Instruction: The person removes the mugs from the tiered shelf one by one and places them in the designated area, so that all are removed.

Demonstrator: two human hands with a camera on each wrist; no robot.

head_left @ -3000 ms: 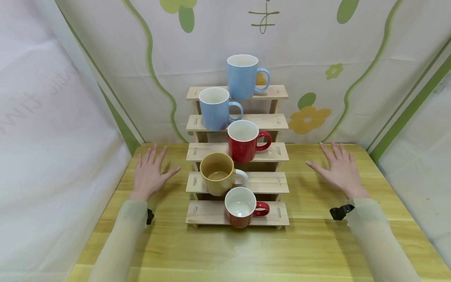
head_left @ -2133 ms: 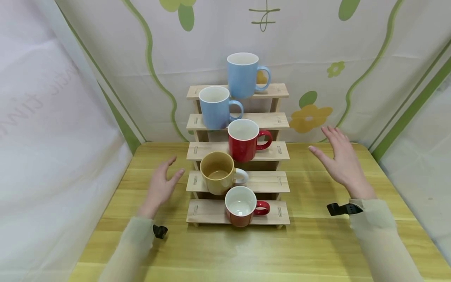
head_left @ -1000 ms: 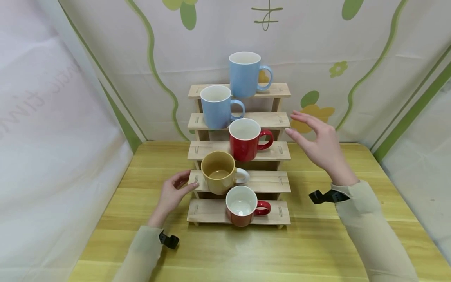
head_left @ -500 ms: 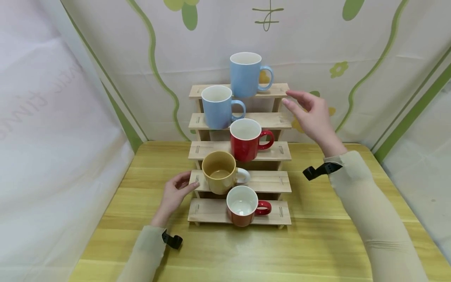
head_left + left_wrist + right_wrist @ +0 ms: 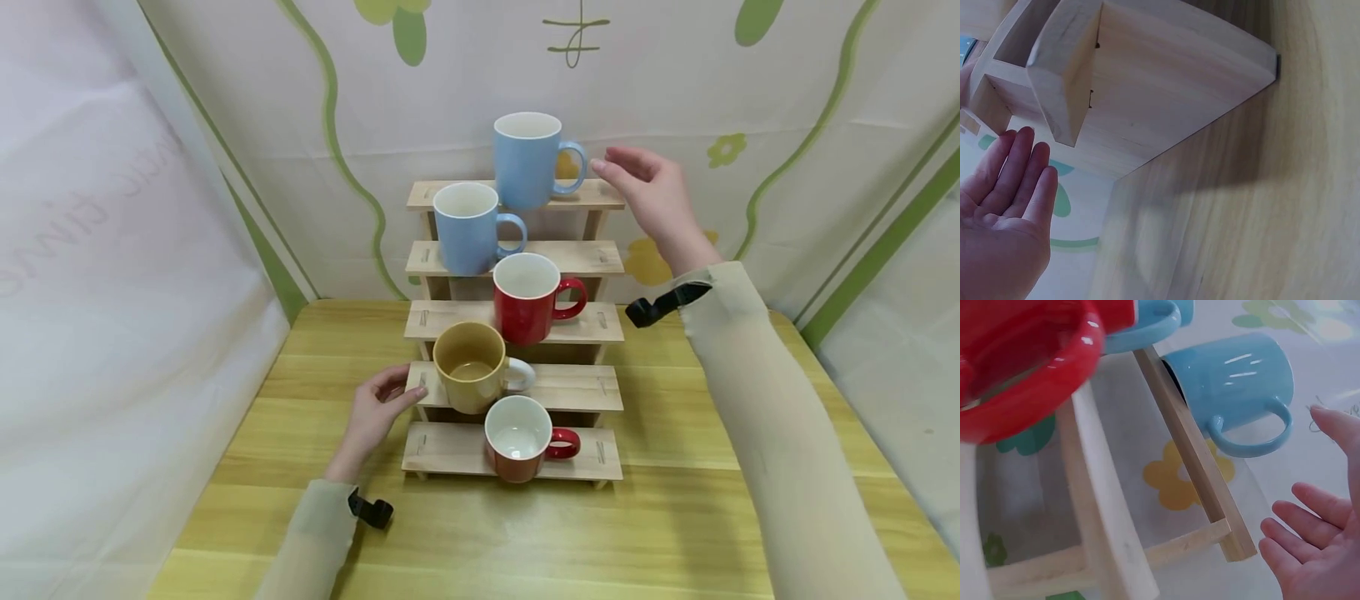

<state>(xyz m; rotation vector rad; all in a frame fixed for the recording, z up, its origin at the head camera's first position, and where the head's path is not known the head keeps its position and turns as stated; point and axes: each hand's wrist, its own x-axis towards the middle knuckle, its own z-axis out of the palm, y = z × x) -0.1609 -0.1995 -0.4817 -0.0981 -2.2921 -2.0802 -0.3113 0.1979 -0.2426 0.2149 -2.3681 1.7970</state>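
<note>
A stepped wooden stand [image 5: 442, 450] holds a mug on each tier. My left hand [image 5: 375, 412] grips the left end of the second tier from the bottom, thumb over the board [image 5: 566, 387] and fingers at its side, seen too in the left wrist view. My right hand [image 5: 656, 196] is raised at the top tier's right end, thumb and fingers apart, just beside the handle of the upper light blue mug [image 5: 527, 167]; it holds nothing. In the right wrist view that blue mug [image 5: 1235, 375] lies ahead of the open fingers [image 5: 1310, 519].
Below stand another light blue mug [image 5: 467, 233], a red mug [image 5: 525, 312], a yellow mug with a white handle [image 5: 471, 371] and a reddish-brown mug with a red handle [image 5: 517, 446]. The stand sits on a wooden table [image 5: 480, 542] before a patterned curtain [image 5: 652, 67].
My left hand has left the tabletop and taken hold of the stand's second tier. My right hand has risen from the table, up and inward to the top mug's handle. The mugs stay put.
</note>
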